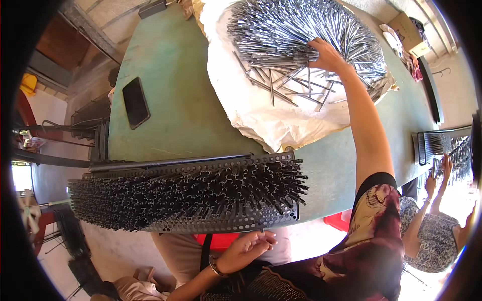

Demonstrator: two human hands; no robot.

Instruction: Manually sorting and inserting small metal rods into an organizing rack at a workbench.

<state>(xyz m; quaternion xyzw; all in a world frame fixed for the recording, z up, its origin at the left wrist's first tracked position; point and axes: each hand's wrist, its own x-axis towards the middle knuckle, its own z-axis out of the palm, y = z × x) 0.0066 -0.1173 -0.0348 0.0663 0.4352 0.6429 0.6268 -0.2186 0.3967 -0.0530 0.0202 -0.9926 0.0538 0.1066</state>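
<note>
My right hand (327, 56) reaches far forward to a large heap of thin metal rods (296, 30), its fingers closed round some rods at the heap's near edge. Under the heap lies a whitish sheet (241, 95), with several loose rods scattered across its near part. Close to my body, my left hand (249, 249) hovers just below the table's near edge with fingers loosely bent and apart; I see nothing in it. Beside that hand is a black perforated rack (201, 220), densely filled with upright dark rods (191, 193) whose tips look hollow. The rack's front right holes are bare.
A dark phone (135, 103) lies on the green table (175, 65) at the left. A cardboard box (407, 34) stands at the far right. Another person (432, 231) works at the right beside a second rack (431, 145). Red plastic (339, 220) shows below the table edge.
</note>
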